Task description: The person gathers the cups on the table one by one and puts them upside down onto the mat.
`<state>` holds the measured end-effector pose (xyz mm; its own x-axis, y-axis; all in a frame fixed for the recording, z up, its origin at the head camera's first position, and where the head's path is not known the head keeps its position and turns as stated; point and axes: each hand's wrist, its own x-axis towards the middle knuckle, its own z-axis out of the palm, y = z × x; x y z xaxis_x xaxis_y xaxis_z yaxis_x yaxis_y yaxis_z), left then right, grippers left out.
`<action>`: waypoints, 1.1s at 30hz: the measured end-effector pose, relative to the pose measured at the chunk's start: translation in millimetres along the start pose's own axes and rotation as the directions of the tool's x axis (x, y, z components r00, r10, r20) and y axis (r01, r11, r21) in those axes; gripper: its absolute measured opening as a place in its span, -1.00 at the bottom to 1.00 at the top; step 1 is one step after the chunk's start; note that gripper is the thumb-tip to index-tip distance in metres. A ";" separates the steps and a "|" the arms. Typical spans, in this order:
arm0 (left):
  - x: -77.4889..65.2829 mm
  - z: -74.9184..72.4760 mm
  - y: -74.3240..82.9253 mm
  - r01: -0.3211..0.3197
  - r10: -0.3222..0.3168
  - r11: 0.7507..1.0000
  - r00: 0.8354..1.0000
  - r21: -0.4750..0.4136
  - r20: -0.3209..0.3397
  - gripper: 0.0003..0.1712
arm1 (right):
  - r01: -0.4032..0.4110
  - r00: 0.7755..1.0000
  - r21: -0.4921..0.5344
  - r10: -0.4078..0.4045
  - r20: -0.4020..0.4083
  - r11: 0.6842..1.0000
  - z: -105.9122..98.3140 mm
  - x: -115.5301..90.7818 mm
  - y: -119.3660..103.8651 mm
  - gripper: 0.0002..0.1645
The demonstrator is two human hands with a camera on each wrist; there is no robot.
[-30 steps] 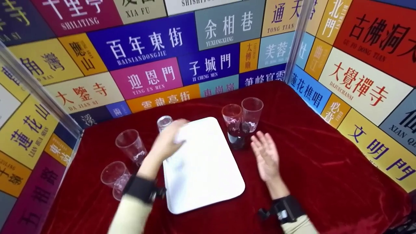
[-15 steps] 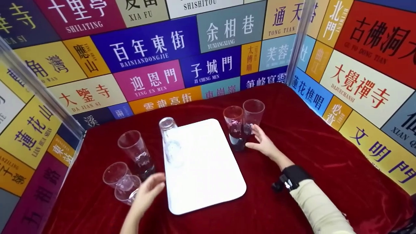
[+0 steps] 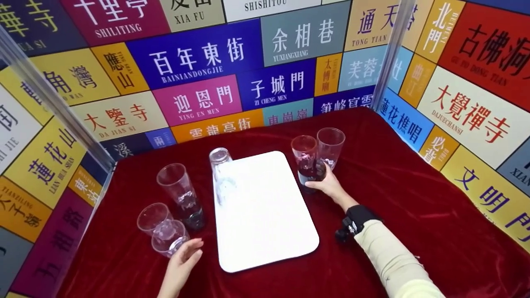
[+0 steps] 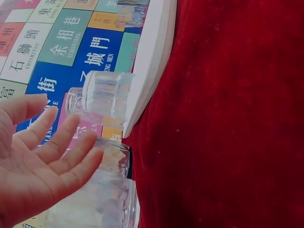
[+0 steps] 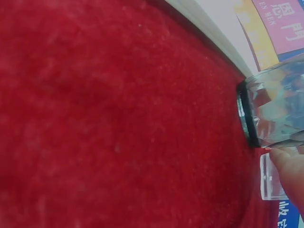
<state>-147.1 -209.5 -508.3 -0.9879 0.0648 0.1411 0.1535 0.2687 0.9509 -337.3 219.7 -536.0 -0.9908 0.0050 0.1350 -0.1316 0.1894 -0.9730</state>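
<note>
At the far right of the white tray (image 3: 265, 211), my right hand (image 3: 331, 186) grips a dark-bottomed drinking glass (image 3: 305, 162), thumb in front and fingers curled around the far side. The right wrist view shows this glass's tinted, faceted body (image 5: 275, 102) with a finger against it. My left hand (image 3: 182, 258) is relaxed and holds nothing, beside a clear glass with a narrow waist (image 3: 167, 231) at the front left. In the left wrist view its fingers (image 4: 71, 156) spread loosely before the glasses. A clear glass (image 3: 220, 167) stands narrow end up on the tray's back left corner.
A tall dark-based glass (image 3: 184, 192) stands left of the tray, just behind the waisted one. Another clear glass (image 3: 333, 142) is right behind the gripped glass. Red velvet cloth (image 3: 414, 207) covers the table, and sign-covered panels (image 3: 198, 62) rise along its back and sides.
My left hand has drawn back from the glass on the tray's back left corner to the front left. My right hand has reached leftward and taken hold of the dark-bottomed glass.
</note>
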 end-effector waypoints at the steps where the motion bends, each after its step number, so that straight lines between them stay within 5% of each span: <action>1: -1.1 -1.5 -0.3 0.002 -0.002 1.000 1.000 0.004 -0.007 -0.61 | -0.002 1.000 0.004 0.002 -0.003 1.000 1.0 0.7 0.1 0.11; 15: 0.1 -0.3 5.8 0.108 -0.105 0.988 0.994 0.112 -0.028 -0.61 | 0.000 1.000 -0.055 0.000 -0.018 0.999 2.7 -3.9 -7.8 0.06; 21: 9.2 8.9 10.6 0.073 -0.074 0.991 0.997 0.110 0.002 -0.62 | -0.004 1.000 0.134 0.003 0.006 0.991 6.0 -17.8 -45.6 0.02; 27: 27.1 28.1 24.5 -0.018 0.010 0.994 0.998 0.104 0.069 -0.60 | 0.054 0.995 0.470 -0.088 0.050 0.881 16.4 -38.0 -79.5 0.07; 33: 52.2 58.0 52.8 -0.167 0.140 0.968 0.979 0.185 0.148 -0.45 | 0.133 0.967 0.651 -0.243 0.082 0.747 35.9 -56.3 -88.6 -0.04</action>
<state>-189.2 -136.2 -466.7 -0.9420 0.2436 0.2308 0.3178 0.4272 0.8465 -271.0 167.5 -464.1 -0.9283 -0.1213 0.3515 -0.2497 -0.4970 -0.8311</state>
